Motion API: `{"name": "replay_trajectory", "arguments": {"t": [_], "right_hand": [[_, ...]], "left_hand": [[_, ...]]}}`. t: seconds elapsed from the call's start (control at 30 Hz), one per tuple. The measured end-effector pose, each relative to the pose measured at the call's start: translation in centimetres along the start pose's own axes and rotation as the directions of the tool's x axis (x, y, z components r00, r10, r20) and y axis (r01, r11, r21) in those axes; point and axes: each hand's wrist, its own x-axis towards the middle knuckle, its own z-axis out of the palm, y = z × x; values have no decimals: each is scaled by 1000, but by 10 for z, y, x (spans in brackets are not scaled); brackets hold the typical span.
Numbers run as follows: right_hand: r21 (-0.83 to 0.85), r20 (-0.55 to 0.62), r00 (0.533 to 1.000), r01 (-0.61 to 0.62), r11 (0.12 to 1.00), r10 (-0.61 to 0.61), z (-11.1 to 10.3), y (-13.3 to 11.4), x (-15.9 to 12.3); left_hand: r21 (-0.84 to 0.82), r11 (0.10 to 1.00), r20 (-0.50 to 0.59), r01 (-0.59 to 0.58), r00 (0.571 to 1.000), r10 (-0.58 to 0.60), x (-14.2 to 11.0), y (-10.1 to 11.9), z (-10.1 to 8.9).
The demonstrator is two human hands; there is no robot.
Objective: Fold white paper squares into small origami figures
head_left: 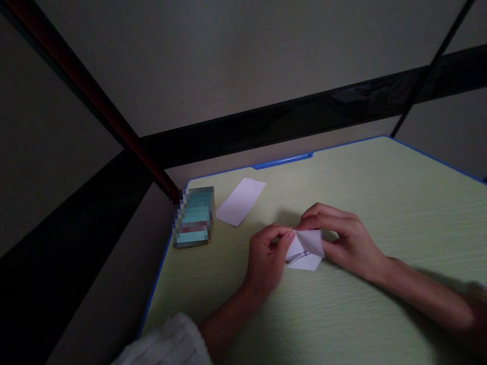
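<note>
A small piece of folded white paper (310, 243) is between my two hands, just above or on the table. Several creases and layers show on it, with a flap standing up and a flat point toward me. My left hand (269, 259) pinches its left upper edge between thumb and fingers. On the other side, my right hand (349, 240) has its thumb at the right edge and its fingers curled behind the top. The fingertips behind the paper are partly hidden.
The pale green table (402, 200) has a blue edge and a blue strip (285, 160) at the back. A flat white paper rectangle (241, 201) lies beyond my left hand. Left of it is a blurred-out phone-like object (195, 216). Grey panels (255, 47) stand behind the table.
</note>
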Motion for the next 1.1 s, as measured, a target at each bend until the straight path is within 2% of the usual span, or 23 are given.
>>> {"name": "replay_trajectory", "arguments": {"t": [0.2, 0.4, 0.57, 0.83, 0.97, 1.1], "right_hand": [[57, -7, 1000, 2, 998, -1, 1, 1, 0], [17, -6, 998, 61, 998, -61, 1, -1, -1], [-24, -23, 998, 64, 998, -64, 3, -1, -3], [-104, -111, 978, 165, 981, -176, 6, -2, -2], [-127, -85, 978, 178, 976, -189, 5, -2, -3], [-187, -12, 975, 215, 959, -221, 2, 1, -3]], "left_hand": [[29, 999, 15, -23, 1000, 22, -1, -2, 0], [81, 995, 44, -61, 997, 58, -4, -1, -1], [94, 992, 54, -79, 996, 74, -4, -2, -1], [163, 986, -5, -45, 999, 47, -3, -2, 0], [159, 986, -23, -50, 998, 54, -4, -3, -1], [135, 990, -37, -37, 998, 43, -3, -3, -1]]}}
